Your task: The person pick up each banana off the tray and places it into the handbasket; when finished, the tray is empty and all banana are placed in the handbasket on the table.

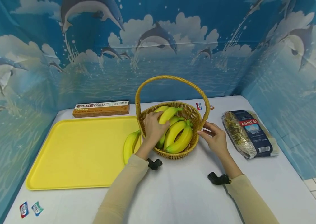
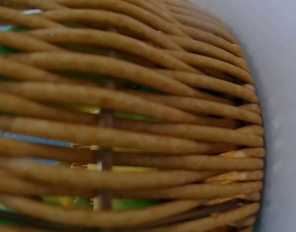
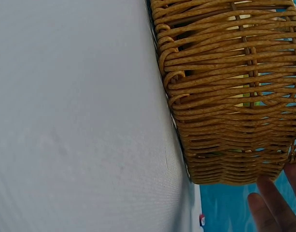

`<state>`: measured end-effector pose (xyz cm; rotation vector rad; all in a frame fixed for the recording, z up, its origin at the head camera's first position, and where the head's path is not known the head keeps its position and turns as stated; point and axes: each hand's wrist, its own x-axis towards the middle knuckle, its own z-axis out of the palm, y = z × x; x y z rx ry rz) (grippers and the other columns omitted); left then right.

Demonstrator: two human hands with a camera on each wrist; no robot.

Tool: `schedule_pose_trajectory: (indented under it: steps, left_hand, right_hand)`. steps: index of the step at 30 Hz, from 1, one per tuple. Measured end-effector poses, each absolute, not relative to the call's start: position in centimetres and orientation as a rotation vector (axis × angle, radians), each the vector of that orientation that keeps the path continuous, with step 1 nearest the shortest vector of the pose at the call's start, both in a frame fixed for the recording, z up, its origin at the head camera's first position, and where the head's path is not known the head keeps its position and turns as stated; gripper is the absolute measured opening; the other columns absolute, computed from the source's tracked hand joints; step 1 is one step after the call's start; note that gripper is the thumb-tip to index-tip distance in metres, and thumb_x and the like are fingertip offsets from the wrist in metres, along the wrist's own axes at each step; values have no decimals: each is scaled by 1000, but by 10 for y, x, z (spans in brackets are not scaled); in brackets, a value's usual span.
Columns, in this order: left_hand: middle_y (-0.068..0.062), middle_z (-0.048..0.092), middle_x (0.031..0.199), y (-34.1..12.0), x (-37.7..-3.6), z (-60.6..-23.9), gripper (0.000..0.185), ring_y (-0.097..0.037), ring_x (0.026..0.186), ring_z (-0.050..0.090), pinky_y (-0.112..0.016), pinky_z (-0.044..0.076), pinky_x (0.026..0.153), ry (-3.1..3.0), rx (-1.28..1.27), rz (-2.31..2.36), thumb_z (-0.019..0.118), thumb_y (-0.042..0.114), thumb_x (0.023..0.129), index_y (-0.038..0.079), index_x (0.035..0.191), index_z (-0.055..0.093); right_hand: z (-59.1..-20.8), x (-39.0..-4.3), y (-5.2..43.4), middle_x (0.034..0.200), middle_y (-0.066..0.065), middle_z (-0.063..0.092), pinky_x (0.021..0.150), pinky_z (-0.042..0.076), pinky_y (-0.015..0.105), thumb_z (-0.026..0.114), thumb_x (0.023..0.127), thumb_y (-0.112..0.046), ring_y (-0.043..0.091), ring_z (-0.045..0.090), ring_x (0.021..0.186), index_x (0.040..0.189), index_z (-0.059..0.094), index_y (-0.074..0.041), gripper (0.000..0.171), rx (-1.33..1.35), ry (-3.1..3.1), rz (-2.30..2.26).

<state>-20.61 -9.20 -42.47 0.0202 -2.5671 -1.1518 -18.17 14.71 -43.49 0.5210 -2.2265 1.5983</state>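
Note:
A wicker basket (image 1: 178,155) with a tall arched handle stands on the table, holding several yellow-green bananas (image 1: 178,137). My left hand (image 1: 154,127) reaches over its left rim and grips a banana (image 1: 170,114) inside. With thumb and fingers at the right rim, near the handle's foot, my right hand (image 1: 215,138) holds the basket. The left wrist view is filled by the basket's woven side (image 2: 128,135). In the right wrist view, fingers (image 3: 275,203) show beside the basket wall (image 3: 230,106). Another banana (image 1: 131,146) lies at the yellow tray's right edge, partly hidden by the left arm.
A yellow tray (image 1: 85,152) occupies the left of the table, with a pasta box (image 1: 101,109) behind it. To the right lies an AGNESI pasta bag (image 1: 249,133). Small wrapped packets (image 1: 24,209) sit front left, and others (image 1: 199,106) lie behind the basket.

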Motion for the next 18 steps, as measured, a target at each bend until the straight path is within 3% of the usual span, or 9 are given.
schedule_pose_trajectory:
  steps: [18]
  left_hand:
    - [-10,65,112,-91,-206,-430,42,-28,105,55,-47,35,91,-2620,30,-937,79,25,81,11,120,71]
  right_hand:
    - [-432,-180,144,109,31,65,84,56,24,72,79,13,-10,60,99,120,61,15,43,498,-2228,1608]
